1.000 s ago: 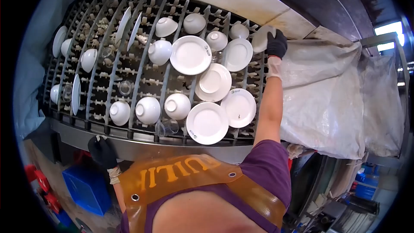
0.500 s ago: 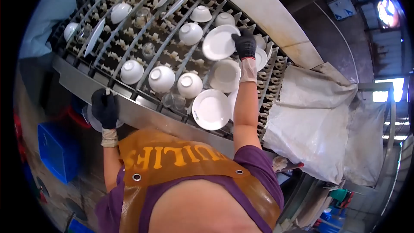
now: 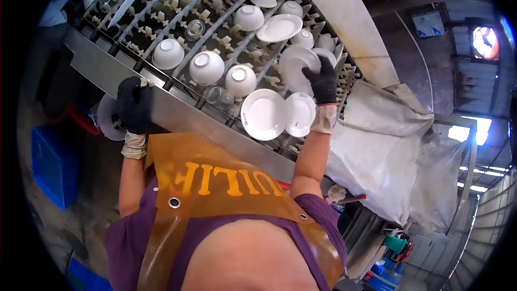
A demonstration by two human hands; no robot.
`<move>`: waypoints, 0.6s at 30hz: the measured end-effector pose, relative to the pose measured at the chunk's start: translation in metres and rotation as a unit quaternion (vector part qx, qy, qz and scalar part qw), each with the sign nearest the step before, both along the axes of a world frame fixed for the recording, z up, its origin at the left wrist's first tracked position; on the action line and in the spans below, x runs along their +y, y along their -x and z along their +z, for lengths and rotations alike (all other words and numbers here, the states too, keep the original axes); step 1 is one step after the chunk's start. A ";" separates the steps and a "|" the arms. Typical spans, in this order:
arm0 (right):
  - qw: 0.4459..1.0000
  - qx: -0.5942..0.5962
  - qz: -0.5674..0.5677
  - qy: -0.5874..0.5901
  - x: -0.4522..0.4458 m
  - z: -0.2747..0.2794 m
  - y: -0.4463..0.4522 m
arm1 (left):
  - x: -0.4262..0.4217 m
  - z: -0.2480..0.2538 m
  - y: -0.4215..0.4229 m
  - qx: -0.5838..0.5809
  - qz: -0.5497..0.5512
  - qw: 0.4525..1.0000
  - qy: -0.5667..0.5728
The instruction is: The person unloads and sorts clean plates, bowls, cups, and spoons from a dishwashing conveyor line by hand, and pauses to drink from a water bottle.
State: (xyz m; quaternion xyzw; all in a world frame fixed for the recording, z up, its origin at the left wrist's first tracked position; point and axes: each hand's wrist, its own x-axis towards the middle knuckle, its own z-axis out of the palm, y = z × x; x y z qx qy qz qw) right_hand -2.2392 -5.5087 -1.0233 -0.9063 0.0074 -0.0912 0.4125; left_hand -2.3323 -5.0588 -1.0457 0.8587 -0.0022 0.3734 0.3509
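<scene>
My right hand (image 3: 322, 82), in a black glove over a pale cuff, grips the right rim of a white plate (image 3: 293, 69) standing tilted among the conveyor's pegs. Just beyond it lies an oval-looking white plate (image 3: 279, 28). A white plate (image 3: 263, 115) and a smaller dish (image 3: 300, 114) lean nearer me, left of my right wrist. My left hand (image 3: 134, 106), also black-gloved, is closed by the conveyor's metal edge (image 3: 177, 106); a small whitish bit shows at its fingertips, but what it holds is hidden.
The pegged conveyor (image 3: 156, 27) carries upturned white bowls (image 3: 207, 68), glass cups (image 3: 218, 97) and more plates. A white plastic sheet (image 3: 377, 145) hangs at its right end. Below left are a round pale object (image 3: 109, 118) and a blue bin (image 3: 53, 167).
My right hand has let go of the far plate, which now lies flatter, and has come nearer to grip another plate. The view has shifted; my left hand stays by the metal edge.
</scene>
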 end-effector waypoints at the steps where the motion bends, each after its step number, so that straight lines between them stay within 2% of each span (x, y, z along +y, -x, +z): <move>1: 0.999 -0.005 0.032 0.022 0.013 0.027 0.004 | 0.000 0.001 0.002 0.005 -0.006 1.000 -0.003; 3: 0.951 -0.156 0.116 0.241 0.030 0.044 -0.004 | -0.003 0.001 0.002 -0.009 -0.012 0.999 -0.028; 6: 0.870 -0.268 0.106 0.399 0.046 0.015 -0.024 | -0.011 0.005 0.006 0.002 -0.016 1.000 -0.007; 7: 0.869 -0.271 0.112 0.400 0.049 0.009 -0.020 | -0.013 0.002 0.006 0.002 -0.009 1.000 -0.004; 9: 0.955 -0.194 0.041 0.222 0.058 0.001 -0.002 | -0.012 -0.004 0.007 -0.004 -0.033 0.998 0.046; 10: 0.963 -0.130 0.040 0.232 0.053 -0.007 0.008 | -0.013 -0.001 0.009 0.003 -0.021 1.000 0.022; 11: 0.956 -0.025 0.044 0.289 0.047 -0.020 0.016 | -0.014 0.002 0.010 0.011 -0.003 1.000 -0.009; 13: 0.968 0.066 0.111 0.216 0.035 -0.054 0.034 | -0.017 0.003 0.008 -0.015 -0.009 1.000 -0.015; 15: 0.974 0.180 0.117 0.067 0.037 -0.064 0.057 | -0.017 -0.006 0.009 -0.009 -0.007 1.000 -0.015; 16: 0.971 0.211 0.091 0.063 0.038 -0.055 0.060 | -0.017 -0.010 0.008 -0.009 -0.001 1.000 -0.019; 17: 0.963 0.262 0.068 -0.012 0.032 -0.048 0.062 | -0.017 -0.014 0.009 -0.005 -0.008 1.000 -0.021; 18: 0.961 0.271 0.049 -0.037 0.025 -0.040 0.064 | -0.017 -0.018 0.012 0.008 -0.001 1.000 -0.020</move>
